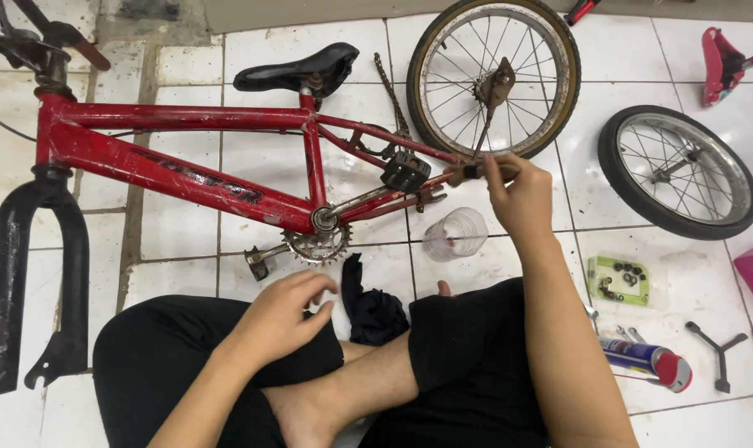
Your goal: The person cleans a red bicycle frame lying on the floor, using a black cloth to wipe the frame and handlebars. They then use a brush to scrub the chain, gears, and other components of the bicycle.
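A red bicycle frame (pixel 169 170) lies on its side on the white tiled floor, saddle (pixel 297 68) toward the wall. My right hand (pixel 513 191) reaches out to the frame's rear end and pinches a small dark part (pixel 469 172) at the dropout. A black pedal (pixel 405 172) and crank sit just left of that hand. My left hand (pixel 281 319) rests loosely curled on my left knee, holding nothing. The chainring (pixel 316 245) faces my crossed legs.
Two loose wheels (pixel 492 75) (pixel 679 170) lie beyond my right hand. A clear plastic cup (pixel 455 234) and a dark rag (pixel 372 307) sit by my knees. A green tray of small parts (pixel 621 280), a spray can (pixel 646 361) and a three-way wrench (pixel 716 344) lie at right.
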